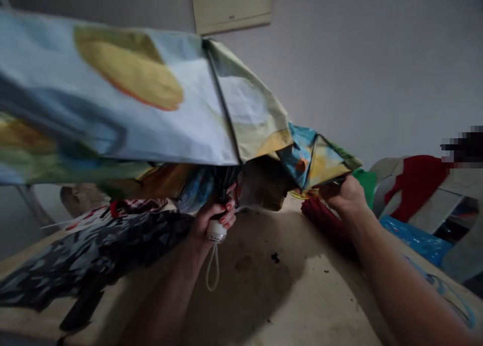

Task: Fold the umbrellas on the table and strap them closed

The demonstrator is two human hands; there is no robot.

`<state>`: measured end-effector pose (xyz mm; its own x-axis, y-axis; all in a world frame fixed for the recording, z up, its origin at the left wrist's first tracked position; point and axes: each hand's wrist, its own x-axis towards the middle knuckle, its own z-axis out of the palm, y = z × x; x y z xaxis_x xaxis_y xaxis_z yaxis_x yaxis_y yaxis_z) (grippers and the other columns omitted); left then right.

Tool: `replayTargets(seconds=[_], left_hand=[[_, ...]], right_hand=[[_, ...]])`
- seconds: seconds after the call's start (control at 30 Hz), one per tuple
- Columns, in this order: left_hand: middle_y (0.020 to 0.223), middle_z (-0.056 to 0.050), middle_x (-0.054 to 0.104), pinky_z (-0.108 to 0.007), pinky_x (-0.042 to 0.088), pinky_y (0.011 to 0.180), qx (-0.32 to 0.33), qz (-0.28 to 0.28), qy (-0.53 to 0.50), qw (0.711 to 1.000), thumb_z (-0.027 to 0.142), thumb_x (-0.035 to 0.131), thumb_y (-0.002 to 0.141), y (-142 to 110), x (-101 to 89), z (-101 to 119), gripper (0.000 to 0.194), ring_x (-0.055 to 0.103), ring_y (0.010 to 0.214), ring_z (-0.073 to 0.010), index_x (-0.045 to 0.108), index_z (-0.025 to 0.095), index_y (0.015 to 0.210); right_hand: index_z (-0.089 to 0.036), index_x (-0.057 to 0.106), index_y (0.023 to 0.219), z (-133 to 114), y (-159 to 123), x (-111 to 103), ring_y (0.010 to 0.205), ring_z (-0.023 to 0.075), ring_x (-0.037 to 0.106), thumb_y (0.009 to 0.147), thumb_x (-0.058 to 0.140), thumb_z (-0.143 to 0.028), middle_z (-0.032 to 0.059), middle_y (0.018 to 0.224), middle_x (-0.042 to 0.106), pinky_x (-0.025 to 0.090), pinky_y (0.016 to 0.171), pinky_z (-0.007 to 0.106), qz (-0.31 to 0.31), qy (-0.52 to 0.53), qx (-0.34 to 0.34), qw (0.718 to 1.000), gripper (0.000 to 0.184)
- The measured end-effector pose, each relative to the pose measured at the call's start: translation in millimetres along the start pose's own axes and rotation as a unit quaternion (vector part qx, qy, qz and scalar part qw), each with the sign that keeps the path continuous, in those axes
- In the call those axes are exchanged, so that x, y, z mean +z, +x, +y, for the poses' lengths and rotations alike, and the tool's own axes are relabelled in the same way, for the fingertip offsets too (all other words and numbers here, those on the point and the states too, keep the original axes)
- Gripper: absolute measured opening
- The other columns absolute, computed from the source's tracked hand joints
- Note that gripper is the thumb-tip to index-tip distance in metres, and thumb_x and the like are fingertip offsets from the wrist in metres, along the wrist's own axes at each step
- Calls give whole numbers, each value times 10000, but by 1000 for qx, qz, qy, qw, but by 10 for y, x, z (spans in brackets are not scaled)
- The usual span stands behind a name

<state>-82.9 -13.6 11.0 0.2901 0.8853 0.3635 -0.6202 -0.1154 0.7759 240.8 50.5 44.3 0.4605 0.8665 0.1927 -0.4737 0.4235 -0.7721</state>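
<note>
A folding umbrella (151, 84) with a painted pattern in blue, white and yellow spreads across the upper left, its canopy partly folded and slack. My left hand (215, 216) is wrapped round the shaft just above the white handle (216, 231), from which a pale wrist loop (213, 273) hangs. At the canopy's right edge, my right hand (349, 197) grips the fabric and rib end; its fingertips are partly hidden. Dark ribs gather at the shaft above my left hand. The lower left of the canopy is blurred.
A grey camouflage umbrella (124, 245) lies on the table (241, 295) at left. Dark red folded cloth (324, 223) lies under my right hand. Beyond the right edge are a blue plastic bag (415, 240) and a chair with red cloth (418, 180). Small dark scraps dot the tabletop.
</note>
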Motion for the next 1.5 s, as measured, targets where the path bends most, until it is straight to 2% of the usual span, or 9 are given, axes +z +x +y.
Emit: replayTargets(seconds=[0.17,0.27,0.37,0.5,0.67,0.97,1.13,1.33,1.5], left_hand=[[683,42,559,-211,357,402,36,96,116,988,328,701,717,71,37,-131,531,452,410,-69,513,159,1184],[629,67,506,-198,336,391,6,68,59,996,434,745,707,65,47,-92,526,421,395,-55,546,153,1105],[599,70,491,-194,366,413,-29,69,28,997,378,813,640,48,100,-73,451,445,421,-52,593,138,953],[679,-8,614,-202,474,574,-67,90,20,993,222,829,609,88,311,-142,347,587,606,-90,631,111,871],[694,-34,643,-237,506,613,-11,62,42,997,93,704,702,446,689,57,138,614,637,-120,644,96,826],[501,73,391,-114,285,400,79,45,-54,994,58,473,879,1086,946,1173,199,337,372,-2,502,114,690],[429,101,324,-147,323,423,78,64,-30,994,290,511,958,1038,913,1226,318,310,351,-21,472,140,680],[421,117,302,-159,362,447,84,141,-42,986,228,562,935,1383,875,1285,327,277,328,-25,393,178,660],[439,114,283,-138,313,430,96,100,-65,988,207,604,909,1484,922,1406,368,258,339,-10,362,177,634]], right_hand=[[-148,530,637,306,-577,305,465,95,489,937,431,-421,28,540,534,346,418,176,-188,-120,290,931,417],[-134,616,906,495,-865,425,610,111,614,855,630,-327,51,764,665,419,507,187,-297,-205,237,902,200],[-152,611,988,552,-1028,459,686,133,646,779,732,-409,52,848,689,465,585,229,-336,-247,160,895,352],[-125,608,929,501,-1291,502,703,152,654,702,729,-610,79,829,686,485,644,266,-444,-179,225,848,549],[-181,496,918,369,-1817,620,499,63,478,783,654,-568,-34,721,548,374,455,196,-406,-150,117,894,439],[-197,445,958,206,-2105,633,443,67,384,824,513,-375,-93,595,398,304,401,181,-398,-271,23,876,233],[-174,470,1029,237,-2086,692,485,81,386,822,493,-374,-82,590,410,316,439,190,-407,-295,-24,864,288],[-197,453,810,-13,-2274,687,551,95,401,832,464,-419,-33,631,434,341,482,206,-373,-283,-93,879,224],[-182,493,947,53,-2332,572,529,105,391,858,461,-531,-33,620,413,325,456,209,-397,-288,-68,869,361]])
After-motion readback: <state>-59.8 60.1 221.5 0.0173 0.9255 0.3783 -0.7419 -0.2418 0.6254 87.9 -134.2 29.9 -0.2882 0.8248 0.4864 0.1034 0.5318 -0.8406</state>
